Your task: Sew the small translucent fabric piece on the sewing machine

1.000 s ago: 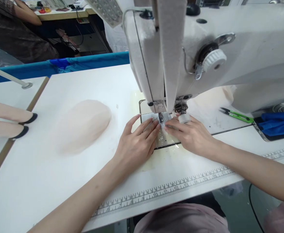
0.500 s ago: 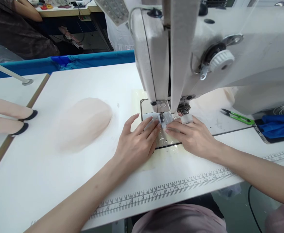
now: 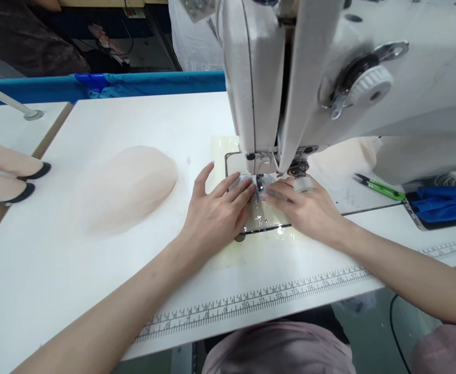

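Note:
A white sewing machine (image 3: 255,98) stands over the worktable, its presser foot (image 3: 259,183) lowered between my fingertips. My left hand (image 3: 220,210) lies flat just left of the foot, thumb spread and fingers stretched out. Under those fingertips is a small pale, see-through piece (image 3: 243,182), mostly covered; it looks like thin fabric, though I cannot tell for sure. To the right of the foot rests my right hand (image 3: 309,208), fingers extended low on the metal needle plate (image 3: 269,221). Its thumb is hidden, and part of its index finger passes behind a small white knob.
A sheer beige fabric piece (image 3: 138,182) lies left on the white table. Another beige piece (image 3: 344,156) is under the machine arm, near green thread snips (image 3: 379,187) and blue cloth (image 3: 446,202). Two beige tubes with black ends (image 3: 13,161) lie far left. A printed ruler (image 3: 251,306) runs along the front edge.
The view has shifted closer to the machine. Both hands stay beside the presser foot, with the left fingers slightly more spread; the pale piece stays under them.

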`<state>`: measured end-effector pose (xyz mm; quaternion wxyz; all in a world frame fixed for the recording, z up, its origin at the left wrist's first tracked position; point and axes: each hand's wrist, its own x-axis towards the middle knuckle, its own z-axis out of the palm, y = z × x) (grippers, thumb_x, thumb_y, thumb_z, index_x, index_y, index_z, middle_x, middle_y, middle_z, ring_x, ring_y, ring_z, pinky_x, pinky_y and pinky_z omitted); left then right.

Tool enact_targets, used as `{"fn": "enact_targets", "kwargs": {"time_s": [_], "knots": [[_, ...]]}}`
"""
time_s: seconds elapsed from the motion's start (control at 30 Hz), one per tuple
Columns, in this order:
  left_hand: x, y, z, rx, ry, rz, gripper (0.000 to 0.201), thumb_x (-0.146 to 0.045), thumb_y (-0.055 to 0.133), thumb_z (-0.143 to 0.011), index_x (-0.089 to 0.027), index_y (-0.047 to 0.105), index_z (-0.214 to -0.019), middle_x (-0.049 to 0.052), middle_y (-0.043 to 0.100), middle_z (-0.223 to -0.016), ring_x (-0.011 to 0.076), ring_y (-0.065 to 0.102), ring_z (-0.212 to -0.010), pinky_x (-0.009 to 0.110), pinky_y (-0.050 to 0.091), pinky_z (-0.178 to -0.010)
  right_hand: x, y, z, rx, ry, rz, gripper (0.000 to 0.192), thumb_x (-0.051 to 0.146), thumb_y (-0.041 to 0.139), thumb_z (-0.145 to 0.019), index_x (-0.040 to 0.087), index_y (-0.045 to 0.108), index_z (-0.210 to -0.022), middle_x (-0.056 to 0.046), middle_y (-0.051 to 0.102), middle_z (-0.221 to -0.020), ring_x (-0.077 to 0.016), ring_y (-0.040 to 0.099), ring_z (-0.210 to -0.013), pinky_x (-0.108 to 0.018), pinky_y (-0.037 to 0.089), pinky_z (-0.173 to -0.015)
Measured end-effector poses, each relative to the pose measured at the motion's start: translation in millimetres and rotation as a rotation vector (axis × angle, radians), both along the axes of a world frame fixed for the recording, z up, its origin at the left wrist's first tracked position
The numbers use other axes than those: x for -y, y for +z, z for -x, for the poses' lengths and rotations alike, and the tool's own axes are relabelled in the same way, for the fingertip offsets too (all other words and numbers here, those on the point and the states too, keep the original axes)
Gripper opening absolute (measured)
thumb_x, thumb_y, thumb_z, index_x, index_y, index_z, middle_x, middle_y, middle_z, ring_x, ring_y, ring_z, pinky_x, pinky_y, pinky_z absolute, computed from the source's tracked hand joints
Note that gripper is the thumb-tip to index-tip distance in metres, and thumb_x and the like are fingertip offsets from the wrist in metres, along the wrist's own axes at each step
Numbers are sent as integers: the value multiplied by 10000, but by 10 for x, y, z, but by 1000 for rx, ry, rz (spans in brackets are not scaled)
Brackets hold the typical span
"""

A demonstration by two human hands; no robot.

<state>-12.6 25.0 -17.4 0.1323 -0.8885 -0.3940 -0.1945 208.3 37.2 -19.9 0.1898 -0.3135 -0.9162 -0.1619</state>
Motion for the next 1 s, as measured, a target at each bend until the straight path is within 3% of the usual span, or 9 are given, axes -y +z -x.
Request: {"fn": "enact_targets", "kwargs": {"time_s": [0.43,0.7,0.9,1.0], "knots": [[-14,-43,-17,42,58,67,371,-196,403,-932,-156,575,-1258,81,636,-1259,299,558,-1212,622,263,-1101,-10,55,-22,121,-81,33,404,57,419,-900,207,659,-1188,-40,726,-1024,-211,591,-1048,-407,400,-1018],[7,-36,-13,51,87,68,358,-192,403,-943,-142,578,-1251,82,642,-1252,285,561,-1211,585,260,-1116,2,40,-27,13,-60,77,366,171,438,-899,159,654,-1194,-52,724,-1058,-209,605,-999,-417,394,-1022],[32,-11,3,73,69,44,318,-200,446,-942,-137,599,-1213,85,674,-1200,273,592,-1169,551,310,-1090,-27,34,-12,-5,-84,107,321,125,454,-911,143,686,-1132,-76,729,-1043,-225,627,-968,-372,489,-827],[57,6,7,108,44,34,286,-213,504,-926,-148,613,-1182,75,717,-1101,246,646,-1058,481,420,-1000,-19,91,-36,-48,-156,231,345,31,450,-869,161,722,-1035,-68,738,-995,-226,647,-890,-343,492,-678]]}}
